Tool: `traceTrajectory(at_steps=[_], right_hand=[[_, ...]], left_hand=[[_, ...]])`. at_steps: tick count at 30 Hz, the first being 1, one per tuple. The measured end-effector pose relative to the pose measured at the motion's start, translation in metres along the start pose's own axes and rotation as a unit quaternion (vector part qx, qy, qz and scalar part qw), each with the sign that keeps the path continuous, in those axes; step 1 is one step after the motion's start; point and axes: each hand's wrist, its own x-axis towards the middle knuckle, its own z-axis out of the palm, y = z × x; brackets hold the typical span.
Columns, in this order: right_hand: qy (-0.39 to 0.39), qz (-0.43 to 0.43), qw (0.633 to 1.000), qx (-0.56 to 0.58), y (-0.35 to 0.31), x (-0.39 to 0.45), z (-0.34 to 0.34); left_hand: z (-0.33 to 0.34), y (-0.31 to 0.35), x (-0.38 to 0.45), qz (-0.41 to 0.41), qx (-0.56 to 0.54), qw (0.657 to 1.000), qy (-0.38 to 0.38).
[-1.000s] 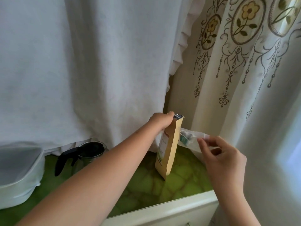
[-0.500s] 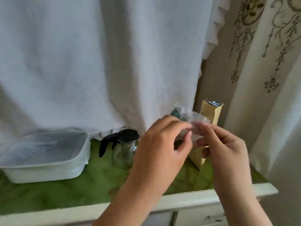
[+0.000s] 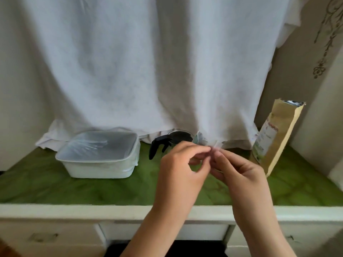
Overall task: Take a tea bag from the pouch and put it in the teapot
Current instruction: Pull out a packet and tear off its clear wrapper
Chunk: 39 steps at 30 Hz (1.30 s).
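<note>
Only blurred, unreadable print on the pouch (image 3: 270,138).

Worktop layout, left to right

On the green marbled worktop (image 3: 92,188): white lidded plastic tub (image 3: 100,154) left of centre, glass teapot with black handle (image 3: 178,139) centre behind both hands (image 3: 209,169), tan paper pouch (image 3: 274,138) standing right.

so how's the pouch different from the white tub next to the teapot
The pouch is tan paper, tall and narrow, standing tilted at the right; the white tub is plastic, low and wide, sitting flat at the left. The pouch's top is torn open, while the tub is closed by a clear lid. Both rest untouched on the green countertop.
</note>
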Motion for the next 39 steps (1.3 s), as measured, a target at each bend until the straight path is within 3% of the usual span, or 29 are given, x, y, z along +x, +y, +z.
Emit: traceTrajectory(at_steps=[17, 39], right_hand=[[-0.008, 0.03, 0.999, 0.009, -0.009, -0.002, -0.017], [0.005, 0.06, 0.997, 0.038, -0.008, -0.005, -0.004]], left_hand=[[-0.011, -0.004, 0.007, -0.127, -0.138, 0.974, -0.127], [-0.02, -0.002, 0.0, -0.141, -0.154, 0.972, -0.107]])
